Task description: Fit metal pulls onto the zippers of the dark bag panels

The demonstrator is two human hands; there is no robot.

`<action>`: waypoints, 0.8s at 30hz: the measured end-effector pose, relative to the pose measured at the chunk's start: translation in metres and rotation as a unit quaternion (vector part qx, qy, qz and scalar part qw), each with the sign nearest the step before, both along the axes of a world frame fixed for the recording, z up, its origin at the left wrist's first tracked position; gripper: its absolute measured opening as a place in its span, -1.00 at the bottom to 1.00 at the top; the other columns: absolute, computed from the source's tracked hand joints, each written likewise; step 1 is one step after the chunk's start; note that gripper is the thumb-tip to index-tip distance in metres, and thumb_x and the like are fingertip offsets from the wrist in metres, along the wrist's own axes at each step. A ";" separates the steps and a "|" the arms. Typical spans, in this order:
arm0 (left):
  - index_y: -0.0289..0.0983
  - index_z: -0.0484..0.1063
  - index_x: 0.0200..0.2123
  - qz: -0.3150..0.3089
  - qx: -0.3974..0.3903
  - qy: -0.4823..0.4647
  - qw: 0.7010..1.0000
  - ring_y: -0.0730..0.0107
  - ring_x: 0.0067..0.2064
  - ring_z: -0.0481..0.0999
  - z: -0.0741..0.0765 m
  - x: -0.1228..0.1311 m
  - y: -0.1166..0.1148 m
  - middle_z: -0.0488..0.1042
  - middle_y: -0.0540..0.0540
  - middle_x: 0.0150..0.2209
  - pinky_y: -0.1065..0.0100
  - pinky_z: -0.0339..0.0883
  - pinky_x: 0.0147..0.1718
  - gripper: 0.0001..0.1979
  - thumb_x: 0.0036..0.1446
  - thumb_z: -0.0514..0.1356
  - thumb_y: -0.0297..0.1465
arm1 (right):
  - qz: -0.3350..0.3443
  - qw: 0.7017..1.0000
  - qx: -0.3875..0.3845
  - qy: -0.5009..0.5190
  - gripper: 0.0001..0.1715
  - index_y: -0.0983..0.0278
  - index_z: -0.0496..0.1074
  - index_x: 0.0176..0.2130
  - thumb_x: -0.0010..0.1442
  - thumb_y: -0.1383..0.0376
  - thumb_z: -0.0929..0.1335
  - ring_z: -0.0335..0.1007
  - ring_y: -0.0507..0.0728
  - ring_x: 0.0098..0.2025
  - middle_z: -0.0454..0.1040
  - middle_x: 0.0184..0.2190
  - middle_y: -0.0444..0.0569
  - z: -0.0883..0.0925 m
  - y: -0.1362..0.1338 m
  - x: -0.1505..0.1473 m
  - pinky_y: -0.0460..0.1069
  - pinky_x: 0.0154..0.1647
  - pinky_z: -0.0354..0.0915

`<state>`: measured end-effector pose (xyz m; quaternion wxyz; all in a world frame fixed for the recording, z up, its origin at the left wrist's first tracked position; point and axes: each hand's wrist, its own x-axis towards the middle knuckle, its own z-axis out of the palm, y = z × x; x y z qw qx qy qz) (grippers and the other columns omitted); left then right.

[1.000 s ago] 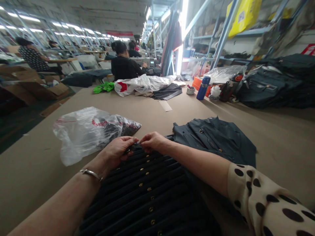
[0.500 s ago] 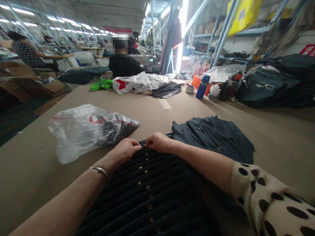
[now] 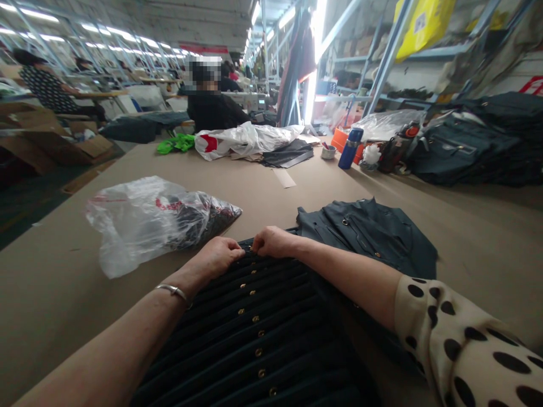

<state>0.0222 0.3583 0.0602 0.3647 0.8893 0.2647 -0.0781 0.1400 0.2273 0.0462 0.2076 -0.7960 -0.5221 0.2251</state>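
A stack of dark fabric pieces (image 3: 229,339) lies overlapped in front of me, with a column of small gold-coloured metal fittings down its middle. At the stack's far end, my left hand (image 3: 218,253) pinches the edge of a dark piece between thumb and fingers. Close beside it, my right hand (image 3: 271,242) is also closed in a pinch on the dark fabric, by one of the gold fittings. What lies right between the fingertips is partly hidden. To the right of the stack rests a dark grey-green garment piece (image 3: 365,226) with gold hardware.
A clear plastic bag (image 3: 139,220) with dark contents lies left of the stack. Further back are a white plastic bag (image 3: 254,137), a green bag (image 3: 175,143), a blue flask (image 3: 350,149) and a small cup (image 3: 328,152). Dark garments (image 3: 479,141) are heaped at right. A co-worker (image 3: 212,107) sits beyond the table.
Both hands keep almost the same place and the same pinch at the stack's far end. The view has shifted very slightly.
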 end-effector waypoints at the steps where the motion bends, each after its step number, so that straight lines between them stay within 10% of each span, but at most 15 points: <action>1: -0.27 0.43 -0.59 -0.001 0.005 0.000 1.000 0.49 -0.65 0.19 -0.002 0.000 0.001 0.26 0.05 -0.73 0.44 -0.01 -0.65 -0.82 -0.11 0.16 -0.28 | -0.001 1.000 0.000 -0.006 -0.68 0.26 0.55 -0.28 -0.10 0.40 0.33 0.42 0.00 -0.35 0.55 -0.40 -0.13 -0.001 0.001 0.000 -0.18 -0.42 0.20; 12: -0.28 0.41 -0.70 0.010 0.028 0.002 1.000 0.45 -0.59 0.24 0.009 -0.002 0.006 0.30 0.03 -0.73 0.40 0.02 -0.57 -0.88 -0.23 0.21 -0.37 | -0.030 0.997 -0.010 -0.067 -0.73 0.21 0.53 -0.32 -0.07 0.35 0.32 0.42 0.12 -0.25 0.54 -0.33 -0.05 -0.001 0.003 -0.009 -0.09 -0.30 0.23; 18: -0.27 0.45 -0.45 0.071 -0.102 -0.010 0.992 0.57 -0.71 0.08 0.022 -0.022 0.005 0.16 0.12 -0.75 0.46 -0.11 -0.71 -0.76 -0.11 0.19 -0.21 | -0.050 0.995 0.066 -0.059 -0.76 0.24 0.50 -0.28 0.05 0.31 0.28 0.39 0.07 -0.29 0.52 -0.36 -0.07 0.009 -0.004 -0.019 -0.09 -0.29 0.21; 24: -0.23 0.35 -0.17 0.094 -0.273 -0.060 0.955 0.64 -0.68 0.16 0.029 -0.036 -0.013 0.31 0.07 -0.54 0.57 -0.18 -0.77 -0.52 -0.09 0.19 -0.04 | -0.088 0.947 0.203 0.232 -0.72 0.34 0.46 -0.28 0.06 0.19 0.36 0.27 -0.04 -0.52 0.39 -0.57 -0.17 0.009 -0.005 -0.053 -0.15 -0.48 0.18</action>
